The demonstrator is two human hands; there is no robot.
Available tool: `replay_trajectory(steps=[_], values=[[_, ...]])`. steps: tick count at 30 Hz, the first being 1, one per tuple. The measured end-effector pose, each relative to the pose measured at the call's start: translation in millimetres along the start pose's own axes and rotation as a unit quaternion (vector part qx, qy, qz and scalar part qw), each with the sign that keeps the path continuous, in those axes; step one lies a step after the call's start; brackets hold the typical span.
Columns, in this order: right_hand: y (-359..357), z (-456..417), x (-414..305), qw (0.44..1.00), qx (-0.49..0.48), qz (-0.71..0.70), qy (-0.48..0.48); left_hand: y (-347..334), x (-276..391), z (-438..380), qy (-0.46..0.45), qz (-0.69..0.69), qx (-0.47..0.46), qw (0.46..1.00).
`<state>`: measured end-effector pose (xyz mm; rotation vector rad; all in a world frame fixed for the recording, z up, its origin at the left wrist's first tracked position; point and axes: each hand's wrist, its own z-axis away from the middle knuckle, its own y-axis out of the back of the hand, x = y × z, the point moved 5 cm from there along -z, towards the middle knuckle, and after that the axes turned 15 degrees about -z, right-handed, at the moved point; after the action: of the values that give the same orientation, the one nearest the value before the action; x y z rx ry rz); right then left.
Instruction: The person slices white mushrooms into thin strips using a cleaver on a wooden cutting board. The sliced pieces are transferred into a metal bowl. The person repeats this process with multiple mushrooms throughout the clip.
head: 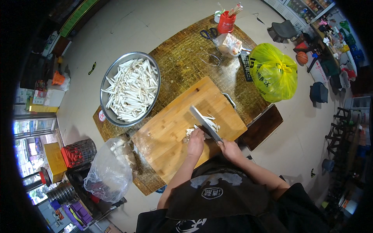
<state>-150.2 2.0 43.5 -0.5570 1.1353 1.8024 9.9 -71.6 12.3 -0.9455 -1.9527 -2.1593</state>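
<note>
My right hand (232, 150) grips the handle of a broad-bladed kitchen knife (205, 123), whose blade slants up and left across a wooden cutting board (172, 122). Against the left side of the blade, my left hand (196, 143) presses down on a white piece of food (189, 131), probably mushroom, with its fingertips partly hidden by the blade. Thin white strips (215, 125) lie just right of the blade. A steel bowl (156, 96) heaped with similar cut strips (132, 90) stands at the board's upper left.
A clear plastic bag (109, 171) with whole white pieces sits left of the board. Beyond the board are scissors (209, 33), a red cup (226, 22) of sticks, a bagged package (229, 45), a remote control (246, 66) and a tied yellow bag (274, 72).
</note>
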Motion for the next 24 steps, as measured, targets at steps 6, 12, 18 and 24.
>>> replay_trajectory(steps=[6, 12, 18, 24], values=[[15.9, 16.0, -29.5, 0.996, -0.016, 0.059, 0.062, 26.0, 5.5, -2.3, -0.01, -0.059, 0.03, 0.998], [1.3, 20.9, -34.0, 0.989, -0.045, 0.126, 0.057, 5.7, -12.4, 3.1, 0.006, -0.103, -0.011, 0.995], [-10.8, -0.8, -10.5, 0.996, -0.002, 0.065, 0.066, 18.9, -1.3, -4.4, 0.02, -0.102, -0.046, 0.993], [10.6, 10.8, -39.8, 0.997, -0.034, 0.058, 0.032, 12.6, -8.9, 0.1, 0.012, -0.077, -0.035, 0.996]])
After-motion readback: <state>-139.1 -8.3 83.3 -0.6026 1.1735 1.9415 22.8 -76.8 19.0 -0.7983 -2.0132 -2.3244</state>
